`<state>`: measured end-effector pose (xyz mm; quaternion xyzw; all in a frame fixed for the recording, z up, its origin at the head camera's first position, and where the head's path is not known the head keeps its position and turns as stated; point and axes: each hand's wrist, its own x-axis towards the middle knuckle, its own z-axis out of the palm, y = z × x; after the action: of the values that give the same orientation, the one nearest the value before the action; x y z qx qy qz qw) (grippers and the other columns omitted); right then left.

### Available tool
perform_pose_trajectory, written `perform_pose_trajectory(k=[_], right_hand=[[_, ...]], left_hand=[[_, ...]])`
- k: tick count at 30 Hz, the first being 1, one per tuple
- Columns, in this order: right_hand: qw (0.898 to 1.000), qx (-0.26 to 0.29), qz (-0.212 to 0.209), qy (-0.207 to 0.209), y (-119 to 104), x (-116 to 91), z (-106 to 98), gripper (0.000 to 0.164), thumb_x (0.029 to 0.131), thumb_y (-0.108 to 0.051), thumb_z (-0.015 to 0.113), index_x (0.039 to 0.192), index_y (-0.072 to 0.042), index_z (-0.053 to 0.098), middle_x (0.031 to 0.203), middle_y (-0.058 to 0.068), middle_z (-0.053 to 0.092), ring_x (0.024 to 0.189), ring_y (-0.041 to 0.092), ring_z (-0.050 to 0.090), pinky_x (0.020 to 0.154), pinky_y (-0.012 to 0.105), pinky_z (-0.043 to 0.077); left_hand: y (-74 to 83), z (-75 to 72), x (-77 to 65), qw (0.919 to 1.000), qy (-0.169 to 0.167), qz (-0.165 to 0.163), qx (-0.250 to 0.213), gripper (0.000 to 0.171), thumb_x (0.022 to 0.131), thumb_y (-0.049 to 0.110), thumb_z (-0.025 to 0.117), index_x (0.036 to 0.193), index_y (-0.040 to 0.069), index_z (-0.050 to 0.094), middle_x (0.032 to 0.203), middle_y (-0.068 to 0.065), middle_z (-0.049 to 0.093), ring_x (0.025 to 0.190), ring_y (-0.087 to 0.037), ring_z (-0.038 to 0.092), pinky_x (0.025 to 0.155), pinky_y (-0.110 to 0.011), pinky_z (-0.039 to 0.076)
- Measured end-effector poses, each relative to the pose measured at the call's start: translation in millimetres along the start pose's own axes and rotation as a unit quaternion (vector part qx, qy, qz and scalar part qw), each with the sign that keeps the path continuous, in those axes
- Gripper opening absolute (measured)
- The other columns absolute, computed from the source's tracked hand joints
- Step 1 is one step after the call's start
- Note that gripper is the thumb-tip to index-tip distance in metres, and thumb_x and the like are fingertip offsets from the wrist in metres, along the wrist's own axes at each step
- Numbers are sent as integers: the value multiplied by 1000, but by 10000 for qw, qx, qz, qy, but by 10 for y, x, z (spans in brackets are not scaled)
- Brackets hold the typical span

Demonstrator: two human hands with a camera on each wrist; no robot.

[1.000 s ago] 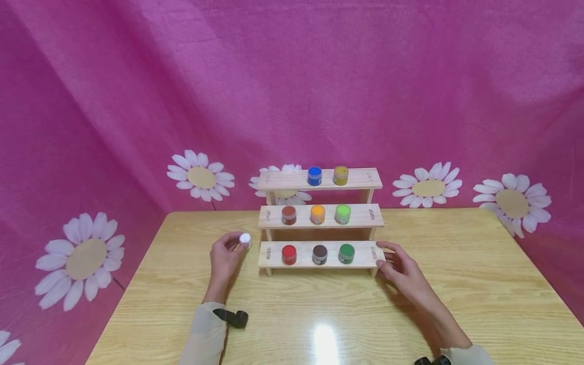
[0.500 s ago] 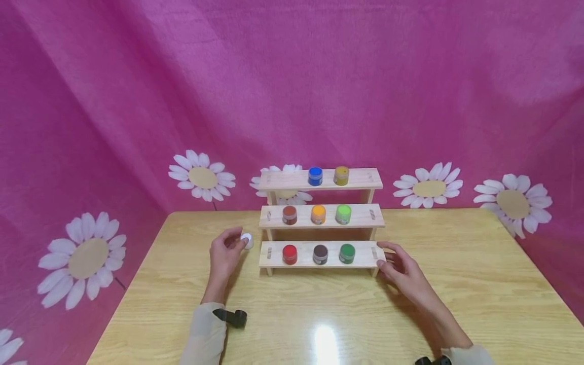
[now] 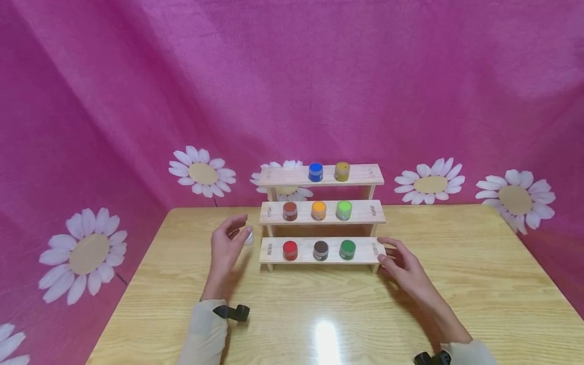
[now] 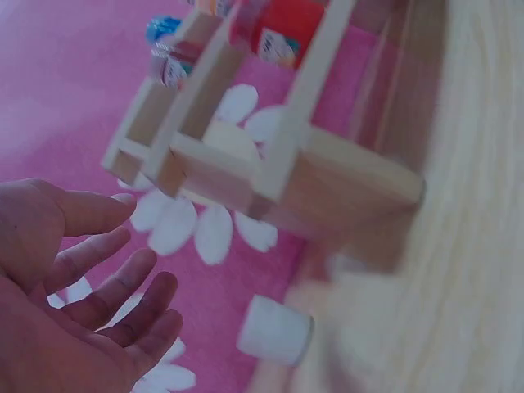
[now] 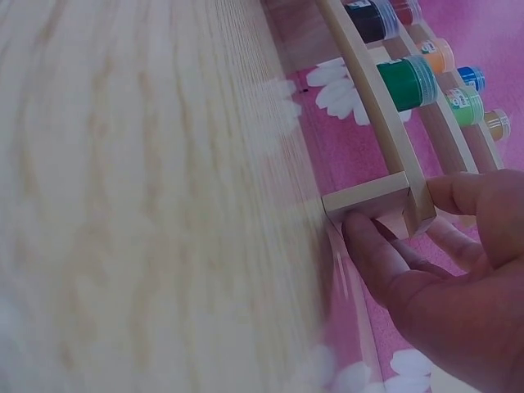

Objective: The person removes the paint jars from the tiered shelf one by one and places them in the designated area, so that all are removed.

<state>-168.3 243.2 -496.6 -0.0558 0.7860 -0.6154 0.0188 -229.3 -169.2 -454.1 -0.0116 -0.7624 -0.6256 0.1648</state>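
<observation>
A small white jar (image 3: 249, 238) stands on the table left of the three-tier wooden shelf (image 3: 363, 250). My left hand (image 3: 225, 247) is beside it and partly covers it in the head view. In the left wrist view the fingers are spread and slightly bent, with a gap between them and the white jar (image 4: 275, 329). My right hand (image 3: 406, 266) holds the right end of the shelf's lowest tier. In the right wrist view, the right hand (image 5: 450, 295) has its thumb and fingers around the corner of board and leg.
Red (image 3: 290, 250), dark brown (image 3: 321, 250) and green (image 3: 348, 249) paint jars stand on the lowest tier. Reddish-brown, orange and light green ones occupy the middle tier. Blue (image 3: 316, 172) and mustard (image 3: 342, 172) jars are on top. A pink daisy-print cloth (image 3: 347, 91) hangs behind.
My left hand has let go of the white jar, its fingers opening and lifting slightly away. The right hand keeps its hold on the shelf. The head view has tilted slightly.
</observation>
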Motion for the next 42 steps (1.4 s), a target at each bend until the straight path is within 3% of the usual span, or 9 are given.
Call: perform_pose_trajectory(k=[12, 17, 28, 32, 36, 42], right_hand=[[10000, -36, 77, 39, 6, 5, -7, 49, 106, -18, 59, 150, -4, 43, 138, 31, 53, 111, 13, 61, 90, 27, 58], [9999, -88, 1, 79, 2, 10, -14, 48, 106, -16, 59, 149, -3, 44, 137, 31, 54, 112, 14, 61, 90, 26, 58], [9999, -76, 118, 94, 6, 8, -6, 50, 106, -19, 59, 151, -6, 43, 140, 30, 53, 121, 32, 57, 91, 26, 58], [9999, -60, 90, 128, 8, 13, -11, 49, 106, -18, 59, 151, -6, 44, 139, 30, 54, 119, 29, 59, 91, 25, 58], [9999, -2, 35, 108, 14, 30, -2, 50, 106, -18, 60, 151, -5, 44, 138, 30, 53, 119, 28, 59, 92, 28, 58], [9999, -3, 106, 105, 29, 6, -1, 50, 105, -17, 60, 151, -6, 44, 140, 30, 53, 123, 37, 56, 93, 29, 58]], left_hand=[[323, 217, -48, 9979, -65, 570, -300, 27, 92, -5, 72, 118, -9, 69, 115, -27, 69, 112, -41, 65, 104, -52, 51], [477, 339, 11, 9960, -256, 813, -283, 27, 93, 1, 73, 119, -5, 69, 118, -25, 69, 112, -38, 65, 105, -52, 50], [735, 593, 206, 9915, -474, 1127, -434, 27, 93, 0, 73, 120, -4, 69, 114, -20, 71, 107, -35, 66, 104, -53, 51], [821, 697, 276, 9909, -595, 1136, -409, 29, 94, 4, 73, 122, -2, 69, 116, -20, 70, 109, -31, 65, 105, -50, 51], [891, 790, 332, 9928, -664, 970, -249, 31, 96, 10, 74, 126, 3, 68, 121, -18, 69, 115, -28, 64, 109, -39, 49], [924, 952, 404, 9927, -882, 799, -178, 34, 97, 13, 73, 129, 5, 67, 127, -16, 67, 119, -28, 63, 108, -41, 50]])
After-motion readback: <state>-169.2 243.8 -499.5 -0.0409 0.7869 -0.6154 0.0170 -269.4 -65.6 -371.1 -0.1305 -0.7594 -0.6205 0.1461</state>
